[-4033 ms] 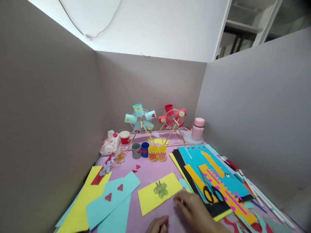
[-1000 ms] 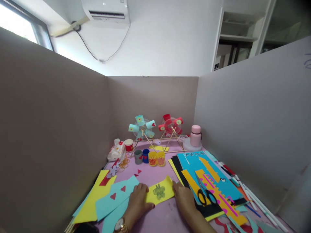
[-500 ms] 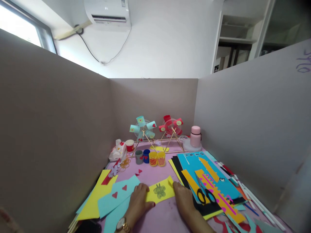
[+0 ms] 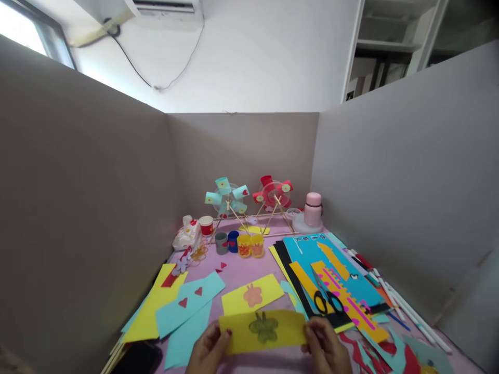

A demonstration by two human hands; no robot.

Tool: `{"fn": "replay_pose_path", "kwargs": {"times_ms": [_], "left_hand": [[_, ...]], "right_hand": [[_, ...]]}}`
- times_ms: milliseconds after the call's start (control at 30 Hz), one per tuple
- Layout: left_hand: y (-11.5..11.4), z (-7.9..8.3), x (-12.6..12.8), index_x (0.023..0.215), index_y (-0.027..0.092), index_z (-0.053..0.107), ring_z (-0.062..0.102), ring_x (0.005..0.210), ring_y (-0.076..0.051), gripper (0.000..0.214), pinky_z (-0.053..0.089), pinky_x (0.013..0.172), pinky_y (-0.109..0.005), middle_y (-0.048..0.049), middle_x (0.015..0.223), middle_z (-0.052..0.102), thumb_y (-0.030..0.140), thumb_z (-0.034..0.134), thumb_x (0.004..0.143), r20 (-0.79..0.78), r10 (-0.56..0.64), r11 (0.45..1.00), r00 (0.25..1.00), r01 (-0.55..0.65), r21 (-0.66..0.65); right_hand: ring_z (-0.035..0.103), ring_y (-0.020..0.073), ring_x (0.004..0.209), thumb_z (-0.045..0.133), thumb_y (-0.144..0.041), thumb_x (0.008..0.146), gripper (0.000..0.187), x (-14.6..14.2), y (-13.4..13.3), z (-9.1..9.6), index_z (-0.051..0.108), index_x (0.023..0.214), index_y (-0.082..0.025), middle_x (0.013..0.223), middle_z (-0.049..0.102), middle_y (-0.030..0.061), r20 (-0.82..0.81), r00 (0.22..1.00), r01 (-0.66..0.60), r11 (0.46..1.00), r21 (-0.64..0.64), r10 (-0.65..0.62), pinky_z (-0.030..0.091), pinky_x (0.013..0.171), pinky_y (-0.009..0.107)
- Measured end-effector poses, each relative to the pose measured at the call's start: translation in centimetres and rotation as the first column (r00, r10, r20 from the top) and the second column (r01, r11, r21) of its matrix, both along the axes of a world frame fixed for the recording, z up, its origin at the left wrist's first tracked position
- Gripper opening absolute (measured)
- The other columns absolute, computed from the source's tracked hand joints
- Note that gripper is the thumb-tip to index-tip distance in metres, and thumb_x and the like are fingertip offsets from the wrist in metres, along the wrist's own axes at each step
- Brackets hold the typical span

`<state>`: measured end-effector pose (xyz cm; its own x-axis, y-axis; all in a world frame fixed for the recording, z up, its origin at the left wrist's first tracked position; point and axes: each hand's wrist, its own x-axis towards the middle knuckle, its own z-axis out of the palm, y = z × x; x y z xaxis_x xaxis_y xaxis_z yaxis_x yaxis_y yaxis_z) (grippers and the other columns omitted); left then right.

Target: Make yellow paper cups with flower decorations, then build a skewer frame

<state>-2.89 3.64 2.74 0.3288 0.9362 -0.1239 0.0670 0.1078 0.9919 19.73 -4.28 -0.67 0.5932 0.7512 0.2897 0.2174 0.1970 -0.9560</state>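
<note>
A translucent yellow sheet (image 4: 263,332) with a dark flower drawing is lifted off the pink table near the front edge. My left hand (image 4: 208,353) pinches its left end and my right hand (image 4: 326,347) pinches its right end. Behind it on the table lies a yellow paper (image 4: 251,298) with a pale orange flower mark on it.
Black scissors (image 4: 326,300) lie on a stack of coloured sheets (image 4: 312,254) at the right. Light blue paper with red hearts (image 4: 189,305) and yellow paper lie left. Small paper cups (image 4: 239,243), two paper wheels (image 4: 249,196) and a pink bottle (image 4: 312,209) stand at the back. Pens (image 4: 401,305) line the right wall.
Both hands have lifted the yellow sheet with the dark flower toward me. A second yellow paper with a pale orange flower now shows where it lay. The camera tilted down slightly.
</note>
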Motion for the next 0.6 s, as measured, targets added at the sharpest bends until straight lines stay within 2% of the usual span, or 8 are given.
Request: {"fn": "replay_pose_path", "kwargs": {"times_ms": [33, 100, 200, 267, 333, 433, 533, 600], "left_hand": [[-0.5, 0.4, 0.4, 0.111, 0.014, 0.055, 0.056, 0.108, -0.032, 0.063, 0.047, 0.087, -0.039, -0.0164, 0.119, 0.060, 0.060, 0.058, 0.068, 0.079, -0.020, 0.996, 0.997, 0.026, -0.083], [-1.0, 1.0, 1.5, 0.110, 0.017, 0.057, 0.058, 0.106, -0.031, 0.059, 0.048, 0.086, -0.037, -0.0121, 0.114, 0.064, 0.056, 0.063, 0.066, 0.157, 0.073, 0.986, 0.985, -0.047, -0.161], [-1.1, 0.9, 3.1, 0.115, 0.023, 0.053, 0.056, 0.110, -0.027, 0.062, 0.047, 0.089, -0.035, -0.0068, 0.119, 0.062, 0.052, 0.068, 0.063, 0.182, 0.300, 0.943, 0.936, -0.262, -0.208], [-1.0, 0.5, 3.8, 0.109, 0.022, 0.056, 0.057, 0.109, -0.026, 0.054, 0.048, 0.089, -0.034, -0.0062, 0.117, 0.063, 0.048, 0.069, 0.063, 0.222, 0.357, 0.919, 0.907, -0.298, -0.260], [-1.0, 0.3, 4.2, 0.094, 0.019, 0.060, 0.060, 0.105, -0.025, 0.041, 0.049, 0.087, -0.033, -0.0069, 0.107, 0.068, 0.042, 0.072, 0.062, 0.295, 0.367, 0.906, 0.882, -0.267, -0.328], [-1.3, 0.8, 4.7, 0.084, 0.016, 0.063, 0.063, 0.100, -0.025, 0.032, 0.051, 0.084, -0.031, -0.0075, 0.097, 0.071, 0.028, 0.078, 0.059, 0.431, 0.410, 0.864, 0.804, -0.191, -0.466], [-2.1, 1.3, 5.5, 0.090, 0.014, 0.064, 0.065, 0.093, -0.025, 0.031, 0.051, 0.079, -0.032, -0.0091, 0.093, 0.071, 0.026, 0.076, 0.064, 0.530, 0.358, 0.825, 0.769, 0.005, -0.565], [-2.8, 1.0, 6.4, 0.096, 0.014, 0.063, 0.067, 0.084, -0.023, 0.034, 0.051, 0.074, -0.031, -0.0082, 0.089, 0.071, 0.029, 0.075, 0.067, 0.580, 0.251, 0.831, 0.775, 0.136, -0.540]], "right_hand": [[0.056, 0.0150, 0.045, 0.053, -0.049, 0.081, 0.025, 0.1, 0.0, 0.3, 0.052, 0.081, -0.024, 0.055, 0.058, -0.0024, -0.137, 0.990, -0.036, 0.998, -0.044, 0.029, 0.043, 0.046, 0.025], [0.051, 0.0119, 0.041, 0.058, -0.052, 0.076, 0.032, 0.4, 0.2, 1.1, 0.050, 0.084, -0.023, 0.053, 0.054, -0.0055, -0.330, 0.940, -0.115, 0.992, -0.060, 0.090, 0.040, 0.042, 0.022], [0.049, 0.0103, 0.041, 0.066, -0.052, 0.069, 0.047, 0.9, 0.4, 1.9, 0.049, 0.100, -0.022, 0.055, 0.057, -0.0069, -0.468, 0.874, -0.167, 0.985, -0.031, 0.133, 0.037, 0.042, 0.021], [0.051, 0.0111, 0.044, 0.068, -0.050, 0.068, 0.056, 1.3, 0.3, 2.1, 0.046, 0.112, -0.022, 0.057, 0.059, -0.0065, -0.517, 0.845, -0.167, 0.986, -0.018, 0.133, 0.038, 0.044, 0.021], [0.054, 0.0121, 0.050, 0.070, -0.048, 0.068, 0.054, 1.7, 0.2, 2.1, 0.050, 0.110, -0.020, 0.063, 0.064, -0.0038, -0.554, 0.820, -0.189, 0.982, -0.027, 0.142, 0.040, 0.047, 0.021], [0.058, 0.0124, 0.056, 0.074, -0.041, 0.066, 0.038, 2.1, 0.2, 2.1, 0.059, 0.092, -0.018, 0.068, 0.068, -0.0006, -0.651, 0.731, -0.272, 0.962, -0.003, 0.205, 0.041, 0.049, 0.020], [0.058, 0.0098, 0.053, 0.078, -0.034, 0.064, 0.029, 1.5, 0.5, 2.0, 0.061, 0.081, -0.018, 0.068, 0.067, -0.0012, -0.766, 0.551, -0.409, 0.907, 0.098, 0.331, 0.039, 0.045, 0.017], [0.057, 0.0076, 0.049, 0.078, -0.032, 0.064, 0.027, 0.3, 0.6, 1.7, 0.061, 0.079, -0.018, 0.067, 0.067, -0.0016, -0.805, 0.427, -0.507, 0.846, 0.164, 0.412, 0.039, 0.044, 0.016]]}}
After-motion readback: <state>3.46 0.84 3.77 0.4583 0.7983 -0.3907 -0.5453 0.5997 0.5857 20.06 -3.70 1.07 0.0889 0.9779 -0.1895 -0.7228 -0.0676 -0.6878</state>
